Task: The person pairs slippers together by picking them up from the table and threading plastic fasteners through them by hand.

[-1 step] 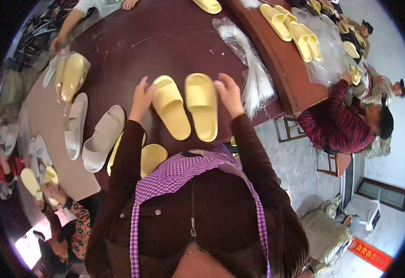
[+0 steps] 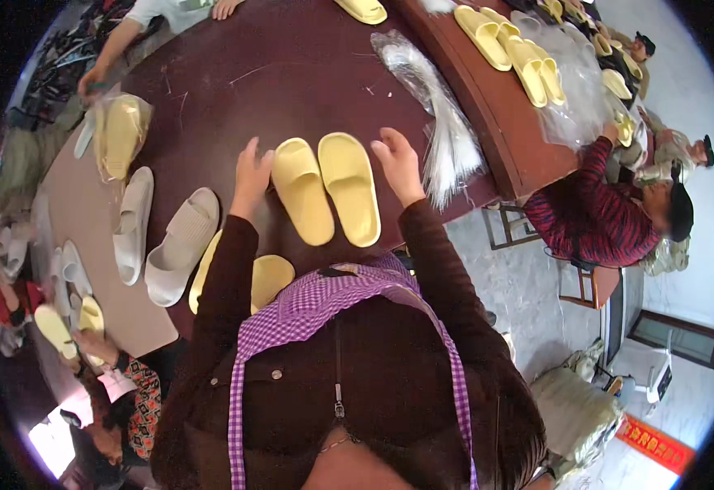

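Note:
Two yellow slide slippers lie side by side on the dark red table in front of me, the left slipper (image 2: 306,200) and the right slipper (image 2: 352,192), their straps toward the far end. Beside the outer edge of the left slipper is my left hand (image 2: 251,175), fingers apart and the thumb close to its strap; whether it touches is hard to tell. My right hand (image 2: 400,167) is open, with a small gap between it and the right slipper. Another yellow slipper (image 2: 272,282) lies near my left forearm, and one more is partly hidden behind that sleeve.
Grey slippers (image 2: 184,245) lie to the left. Across the table a person's hand (image 2: 91,82) is near a bagged yellow slipper (image 2: 120,135). Clear plastic bags (image 2: 447,139) lie at the right, before a raised brown table (image 2: 488,114) with yellow slippers. A co-worker (image 2: 594,216) sits there.
The right slipper has turned, its strap end swinging left toward the other slipper. My right hand has come slightly away from it.

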Available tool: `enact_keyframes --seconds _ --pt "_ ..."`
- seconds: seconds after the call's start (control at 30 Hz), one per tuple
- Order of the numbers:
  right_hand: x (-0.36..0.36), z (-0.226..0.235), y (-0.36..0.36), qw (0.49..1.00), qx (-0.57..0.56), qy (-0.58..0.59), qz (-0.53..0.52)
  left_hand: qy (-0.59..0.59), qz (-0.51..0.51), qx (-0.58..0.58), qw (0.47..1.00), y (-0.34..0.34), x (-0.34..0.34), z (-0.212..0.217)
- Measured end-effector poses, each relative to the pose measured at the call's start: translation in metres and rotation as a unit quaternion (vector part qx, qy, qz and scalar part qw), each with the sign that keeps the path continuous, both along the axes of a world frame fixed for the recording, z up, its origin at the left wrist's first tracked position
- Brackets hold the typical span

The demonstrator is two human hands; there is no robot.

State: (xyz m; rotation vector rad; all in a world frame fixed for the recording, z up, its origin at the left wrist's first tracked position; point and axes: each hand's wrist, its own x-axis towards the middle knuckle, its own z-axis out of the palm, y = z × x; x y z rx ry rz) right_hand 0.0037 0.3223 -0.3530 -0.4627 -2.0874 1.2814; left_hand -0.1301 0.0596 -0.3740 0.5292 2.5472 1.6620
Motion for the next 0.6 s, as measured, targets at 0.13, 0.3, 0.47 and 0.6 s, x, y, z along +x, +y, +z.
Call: enact_keyframes --seconds 0.13,0.3,0.47,0.6 --pt "0.013 -0.029 0.017 0.997 -0.044 -0.058 -0.022 0.094 -0.038 -0.097 0.99 -0.005 0.025 -0.007" --pt "0.029 -0.056 0.069 0.968 -0.133 -0.195 -0.086 -0.025 -0.019 -0.081 0.996 -0.043 0.069 -0.027" --pt "0.018 -0.088 0.116 0.942 -0.061 -0.286 -0.162 -0.109 -0.031 -0.039 0.993 -0.047 0.095 -0.031" --pt "0.011 -0.094 0.116 0.914 0.131 -0.316 -0.218 -0.098 -0.02 -0.022 0.995 -0.038 0.108 -0.019"
